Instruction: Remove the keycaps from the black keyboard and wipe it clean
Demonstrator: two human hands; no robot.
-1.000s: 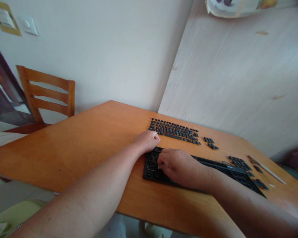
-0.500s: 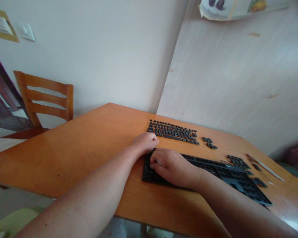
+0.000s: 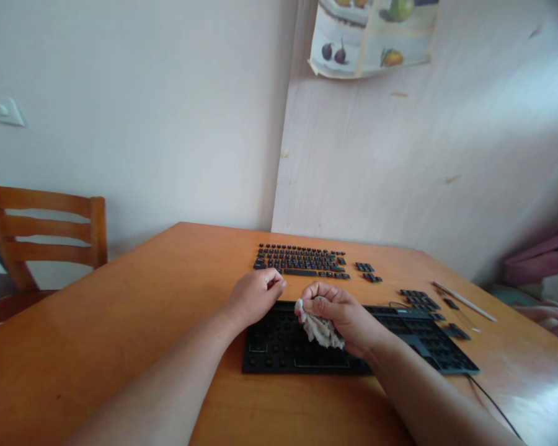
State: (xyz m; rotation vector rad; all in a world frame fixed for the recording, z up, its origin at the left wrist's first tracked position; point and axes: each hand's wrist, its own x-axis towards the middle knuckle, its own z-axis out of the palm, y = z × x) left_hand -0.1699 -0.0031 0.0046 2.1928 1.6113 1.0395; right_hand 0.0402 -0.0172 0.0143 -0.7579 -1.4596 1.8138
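A black keyboard base (image 3: 272, 350) with its keycaps off lies on the wooden table (image 3: 121, 347), bare switch posts showing on its left part. My right hand (image 3: 337, 310) is above the middle of the base, fingers closed on a crumpled greyish-white cloth (image 3: 323, 329) that hangs below them. At the base's upper left edge, my left hand (image 3: 255, 296) is curled closed; whatever may be inside its fingers is hidden. Behind the hands, the removed keycaps (image 3: 302, 257) are laid out in keyboard order.
More keycaps (image 3: 418, 300) sit in groups at the right, near a long thin white stick (image 3: 469, 303). A black cable (image 3: 493, 402) runs off the base's right end. A wooden chair (image 3: 51, 229) stands at the left, and a wall (image 3: 167, 111) rises behind the table.
My right hand has lifted off the base's left end and moved right, bringing the cloth into view. My left hand stays curled near the upper left edge. The camera view has turned right.
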